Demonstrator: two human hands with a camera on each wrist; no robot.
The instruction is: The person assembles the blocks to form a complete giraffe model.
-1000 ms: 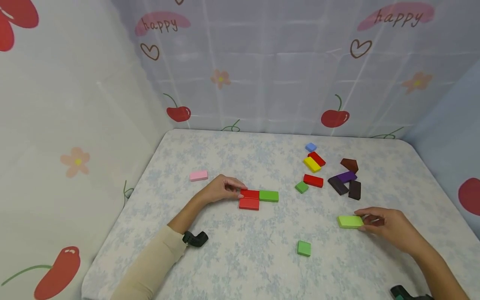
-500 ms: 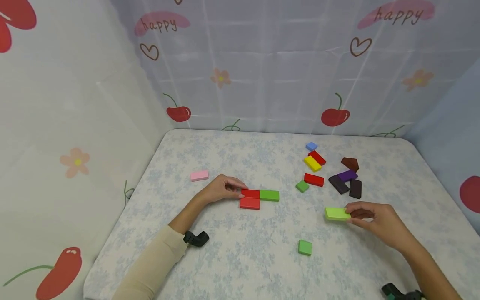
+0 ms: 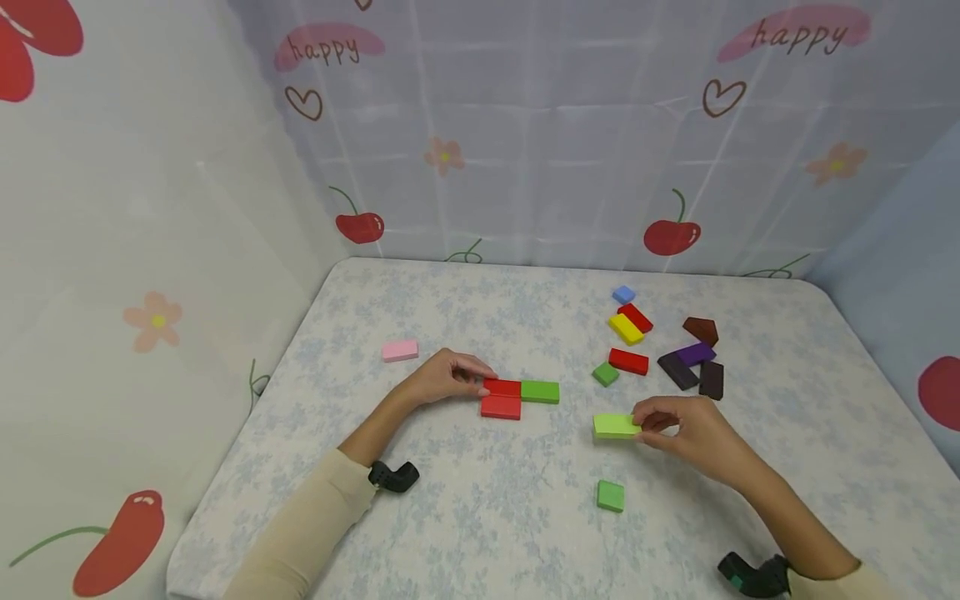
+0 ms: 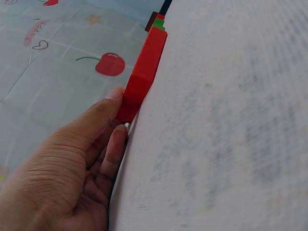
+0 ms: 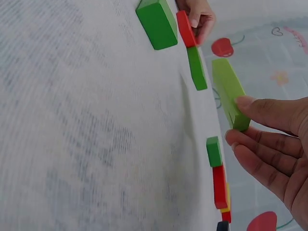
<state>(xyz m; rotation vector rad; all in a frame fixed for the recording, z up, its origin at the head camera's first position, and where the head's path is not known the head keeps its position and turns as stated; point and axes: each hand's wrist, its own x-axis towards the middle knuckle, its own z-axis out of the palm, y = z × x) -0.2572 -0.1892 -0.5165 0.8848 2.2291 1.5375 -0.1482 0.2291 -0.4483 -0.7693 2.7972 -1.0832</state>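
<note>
My right hand (image 3: 693, 433) pinches one end of a light green block (image 3: 615, 427) between thumb and fingers; the right wrist view shows this block (image 5: 228, 89) raised off the table. My left hand (image 3: 444, 377) has its thumb and fingertips at the left end of the upper red block (image 3: 504, 387), which lies on the table. A second red block (image 3: 500, 407) lies along its near side. On the right, a green block (image 3: 540, 392) meets the upper red block end to end. In the left wrist view the thumb touches the red block (image 4: 144, 62).
Near my right hand lies a green square block (image 3: 611, 496). A pink block (image 3: 401, 350) sits left of the red pair. Behind, at the right, are a small green block (image 3: 605, 373), a red block (image 3: 628, 361), a yellow block (image 3: 626, 328) and several dark blocks (image 3: 677, 371).
My right hand has carried the light green block leftward across the table, closer to the green and red blocks. My left hand has stayed at the red block.
</note>
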